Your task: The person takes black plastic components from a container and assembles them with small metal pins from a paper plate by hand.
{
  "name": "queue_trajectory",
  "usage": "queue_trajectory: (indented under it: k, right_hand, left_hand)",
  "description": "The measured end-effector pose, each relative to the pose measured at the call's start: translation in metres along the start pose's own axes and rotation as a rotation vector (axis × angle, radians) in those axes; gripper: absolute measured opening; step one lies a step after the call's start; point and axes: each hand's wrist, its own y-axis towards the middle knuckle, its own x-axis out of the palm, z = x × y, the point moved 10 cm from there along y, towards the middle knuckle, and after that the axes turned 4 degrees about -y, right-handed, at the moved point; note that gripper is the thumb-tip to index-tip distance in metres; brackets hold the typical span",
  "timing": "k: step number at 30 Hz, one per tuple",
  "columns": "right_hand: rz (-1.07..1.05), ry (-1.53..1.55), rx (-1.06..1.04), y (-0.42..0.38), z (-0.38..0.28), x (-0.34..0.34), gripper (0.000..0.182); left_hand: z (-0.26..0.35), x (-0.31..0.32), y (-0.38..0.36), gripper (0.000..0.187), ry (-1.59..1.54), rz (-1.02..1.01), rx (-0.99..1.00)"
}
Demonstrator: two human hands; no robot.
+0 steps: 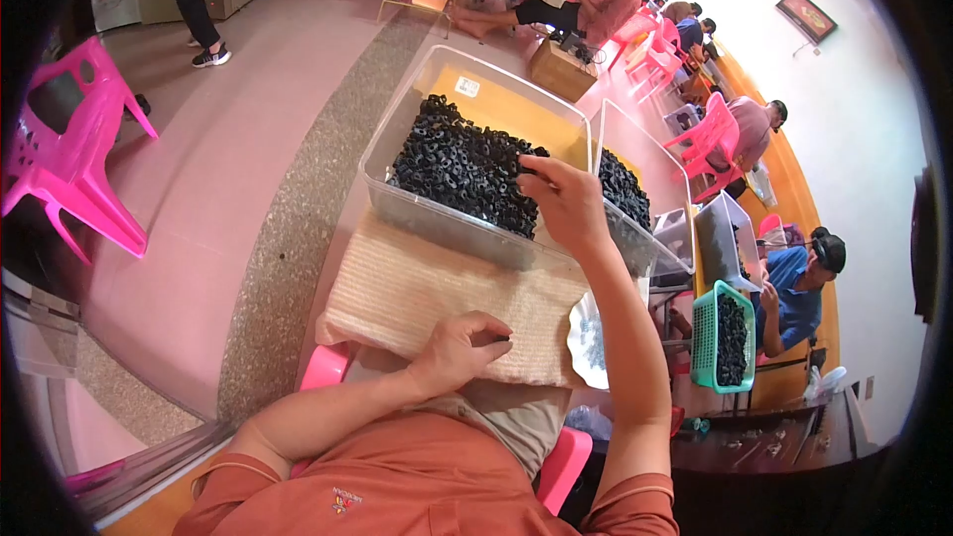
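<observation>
My right hand (pixel 568 201) is over the right side of a clear plastic bin (pixel 397 201), its fingertips pinched together at the edge of a heap of small black ring-like parts (pixel 462 164). Whether one of these parts is in that pinch I cannot make out. Lower down, my left hand (pixel 459 349) rests above a beige ribbed cloth (pixel 397 288), with thumb and forefinger closed together. Something small and dark shows at those fingertips, too small to name. Beside my right forearm a white scalloped dish (pixel 579 345) holds small pale pieces, partly hidden by the arm.
A second clear bin (pixel 657 164) with black parts adjoins the first. Further right are a green basket (pixel 705 342) of black parts and a person in a blue shirt (pixel 794 298). A pink chair (pixel 74 154) stands at left. Several people sit along the right wall.
</observation>
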Motion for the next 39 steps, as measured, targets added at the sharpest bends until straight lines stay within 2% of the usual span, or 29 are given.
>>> queue_trajectory:
  k: [2,4,6,13,15,26,27,30,39]
  right_hand:
    - [0.129,-0.023,-0.035,-0.026,-0.012,-0.022,0.021]
    - [0.238,-0.042,-0.003,-0.059,-0.025,-0.039,0.020]
    - [0.259,-0.044,0.003,-0.090,-0.022,-0.038,0.018]
    - [0.156,0.475,0.266,-0.176,0.062,0.024,0.011]
    - [0.133,0.498,0.323,-0.189,0.067,0.030,0.011]
    - [0.142,0.715,0.409,-0.216,0.077,0.049,0.017]
    - [0.107,0.643,0.363,-0.216,0.073,0.049,0.020]
    - [0.114,0.649,0.417,-0.223,0.072,0.052,0.021]
    - [0.098,0.520,0.331,-0.227,0.063,0.056,0.018]
  left_hand:
    - [-0.006,0.001,-0.001,0.019,-0.080,0.002,-0.048]
    - [-0.004,0.000,0.000,0.018,0.018,0.002,-0.045]
    - [0.000,0.000,0.000,0.018,0.058,0.005,-0.037]
    - [-0.001,0.000,-0.001,0.019,-0.004,0.012,-0.034]
    - [0.000,0.001,-0.002,0.019,0.009,0.008,-0.025]
    - [-0.006,0.005,-0.003,0.018,0.031,-0.027,-0.042]
    - [-0.005,0.005,-0.003,0.018,0.027,-0.028,-0.039]
    - [-0.003,0.006,-0.003,0.017,0.022,-0.032,-0.032]
    - [-0.007,0.010,-0.005,0.017,-0.015,-0.035,-0.019]
